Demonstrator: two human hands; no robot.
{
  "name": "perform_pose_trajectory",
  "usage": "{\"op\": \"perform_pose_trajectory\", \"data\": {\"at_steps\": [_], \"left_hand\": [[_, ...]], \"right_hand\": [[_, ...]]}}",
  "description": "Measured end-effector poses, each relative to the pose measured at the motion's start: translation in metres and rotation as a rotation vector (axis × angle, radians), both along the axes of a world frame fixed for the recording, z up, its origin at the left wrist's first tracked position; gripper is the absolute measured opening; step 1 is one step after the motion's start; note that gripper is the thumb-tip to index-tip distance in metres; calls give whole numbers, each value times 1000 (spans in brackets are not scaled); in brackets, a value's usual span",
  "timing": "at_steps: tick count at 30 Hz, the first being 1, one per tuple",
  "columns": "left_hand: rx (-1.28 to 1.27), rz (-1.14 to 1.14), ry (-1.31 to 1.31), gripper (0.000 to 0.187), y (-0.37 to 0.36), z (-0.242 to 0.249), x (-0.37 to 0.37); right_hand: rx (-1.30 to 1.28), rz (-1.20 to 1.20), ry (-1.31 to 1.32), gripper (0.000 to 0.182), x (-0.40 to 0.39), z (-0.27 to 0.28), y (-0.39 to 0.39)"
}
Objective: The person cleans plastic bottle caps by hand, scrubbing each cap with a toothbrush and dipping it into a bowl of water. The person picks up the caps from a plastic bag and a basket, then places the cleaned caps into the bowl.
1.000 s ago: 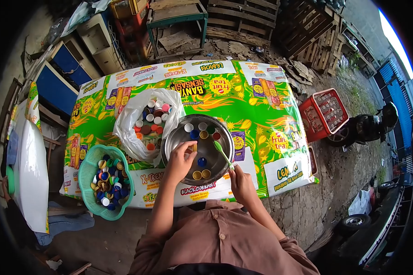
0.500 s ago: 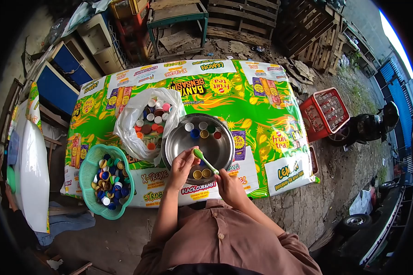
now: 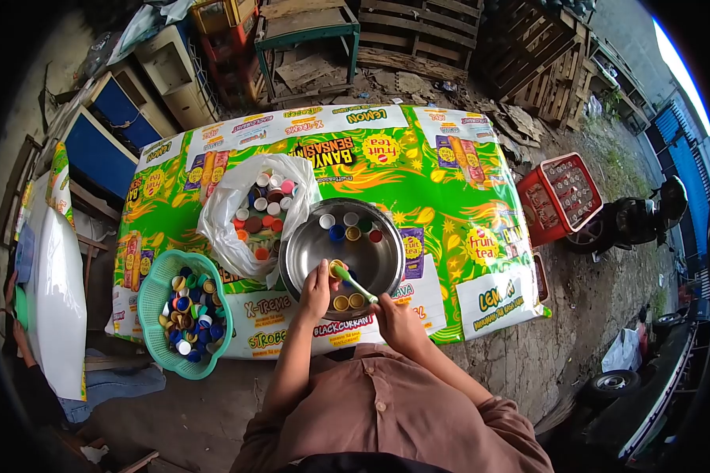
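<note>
My left hand (image 3: 318,285) holds a yellow bottle cap (image 3: 336,266) over the near side of a round steel bowl (image 3: 300,248). My right hand (image 3: 393,314) grips a green toothbrush (image 3: 353,283) whose head rests against that cap. Several coloured caps (image 3: 350,226) lie along the bowl's far side, and two yellow ones (image 3: 348,301) sit at its near edge. The bowl stands on a table covered with a green and yellow printed sheet (image 3: 442,189).
A white plastic bag (image 3: 233,229) full of caps lies left of the bowl. A teal basket (image 3: 151,315) of caps sits at the table's near left corner. A red crate (image 3: 558,197) stands on the ground at the right, with wooden pallets behind the table.
My right hand swung the toothbrush from the bowl's right side over to the cap in my left hand. Both hands drew slightly nearer to me.
</note>
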State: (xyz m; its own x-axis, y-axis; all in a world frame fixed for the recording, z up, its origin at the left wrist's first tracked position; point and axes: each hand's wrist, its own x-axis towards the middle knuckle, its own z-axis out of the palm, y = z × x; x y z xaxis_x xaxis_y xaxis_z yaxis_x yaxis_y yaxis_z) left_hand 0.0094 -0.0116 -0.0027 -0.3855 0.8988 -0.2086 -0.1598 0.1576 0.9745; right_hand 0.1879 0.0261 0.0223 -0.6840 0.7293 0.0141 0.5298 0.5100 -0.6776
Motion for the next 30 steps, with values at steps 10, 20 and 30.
{"op": "perform_pose_trajectory", "data": {"at_steps": [10, 20, 30], "left_hand": [[1, -60, -316, 46, 11, -7, -1], [40, 75, 157, 36, 10, 13, 4], [189, 13, 559, 19, 9, 32, 6]], "right_hand": [[27, -59, -13, 18, -2, 0, 8], [-13, -16, 16, 19, 0, -3, 5], [-199, -123, 98, 20, -1, 0, 13]]}}
